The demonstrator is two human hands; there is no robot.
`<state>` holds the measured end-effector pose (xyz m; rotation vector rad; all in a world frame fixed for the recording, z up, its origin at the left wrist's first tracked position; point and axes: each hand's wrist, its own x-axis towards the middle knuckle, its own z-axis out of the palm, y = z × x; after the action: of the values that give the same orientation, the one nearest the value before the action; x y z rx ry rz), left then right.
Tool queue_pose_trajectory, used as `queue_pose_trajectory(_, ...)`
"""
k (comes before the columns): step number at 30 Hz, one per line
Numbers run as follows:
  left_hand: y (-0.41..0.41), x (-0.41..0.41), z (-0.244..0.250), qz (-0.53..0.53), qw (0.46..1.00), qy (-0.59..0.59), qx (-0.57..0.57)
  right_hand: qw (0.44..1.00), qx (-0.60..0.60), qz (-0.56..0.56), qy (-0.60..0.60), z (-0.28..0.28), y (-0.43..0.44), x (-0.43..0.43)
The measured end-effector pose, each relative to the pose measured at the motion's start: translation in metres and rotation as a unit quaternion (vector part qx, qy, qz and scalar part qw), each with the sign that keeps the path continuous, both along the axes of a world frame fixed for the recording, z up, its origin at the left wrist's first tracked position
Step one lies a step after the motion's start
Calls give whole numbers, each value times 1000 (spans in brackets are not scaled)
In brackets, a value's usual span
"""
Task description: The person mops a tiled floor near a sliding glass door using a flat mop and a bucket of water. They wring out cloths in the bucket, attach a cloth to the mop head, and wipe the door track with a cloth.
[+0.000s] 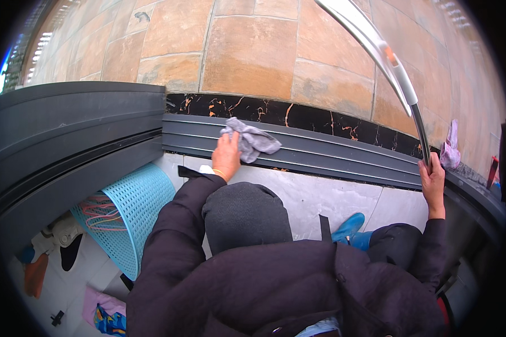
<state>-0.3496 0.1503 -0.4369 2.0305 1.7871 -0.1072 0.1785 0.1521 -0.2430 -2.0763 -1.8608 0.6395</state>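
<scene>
My left hand (pixel 226 156) presses a crumpled grey cloth (pixel 253 141) onto the ridged dark grey metal sill track (pixel 320 151). Its fingers rest on the cloth's left side, partly over it. Far to the right, my right hand (pixel 433 181) is closed around the lower part of a shiny metal pole (pixel 419 130). This pole carries a white plastic sleeve and a small orange part, blurred, and runs out of view at the top. Just right of that hand, a pinkish cloth (pixel 450 147) lies by the track's end.
A dark metal door frame (pixel 76 122) stands left. Below it a turquoise perforated basket (pixel 139 202) lies tipped, with hangers (pixel 103 212) inside. Beyond the black marble strip (pixel 244 108) is brown tile floor (pixel 248 54). A blue boot (pixel 350 227) stands on pale tiles.
</scene>
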Motion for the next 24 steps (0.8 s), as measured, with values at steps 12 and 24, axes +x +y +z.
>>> queue_pose_trajectory(12, 8, 112, -7, -171, 833, -487, -198, 999, 30, -23, 16, 9, -14, 21)
queue_pose_trajectory(24, 60, -87, -4, 67, 995, -49, 60, 999, 30, -9, 41, 10, -16, 39)
